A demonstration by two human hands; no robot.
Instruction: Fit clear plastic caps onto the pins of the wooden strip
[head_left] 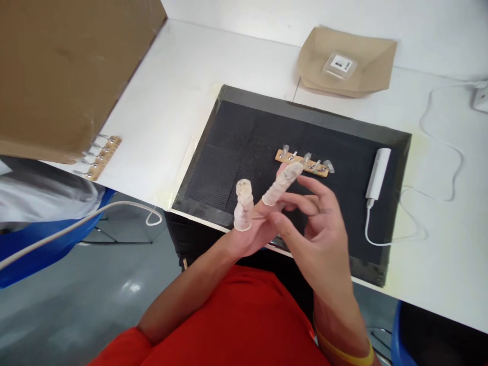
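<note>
My left hand (pixel 259 229) is held up over the front edge of the black mat, palm turned to the right. Its thumb carries a whitish, wrinkled finger cot (pixel 243 208), and a second finger cot (pixel 282 184) covers its index finger. Both fingers are stretched apart. My right hand (pixel 324 223) meets it from the right, with thumb and fingertips closed around the left hand's fingers below the index cot. The exact hold is partly hidden. Just beyond the fingertips, a wooden strip (pixel 324 172) with screws and small translucent pieces lies on the mat.
The black mat (pixel 229 147) covers the white table's front. A white stick-shaped device (pixel 378 173) with a cable rests at its right. Behind stands a brown paper tray (pixel 373 56) holding a clear plastic box (pixel 339 66). Another wooden strip (pixel 103 158) lies beside the cardboard panel (pixel 68 66).
</note>
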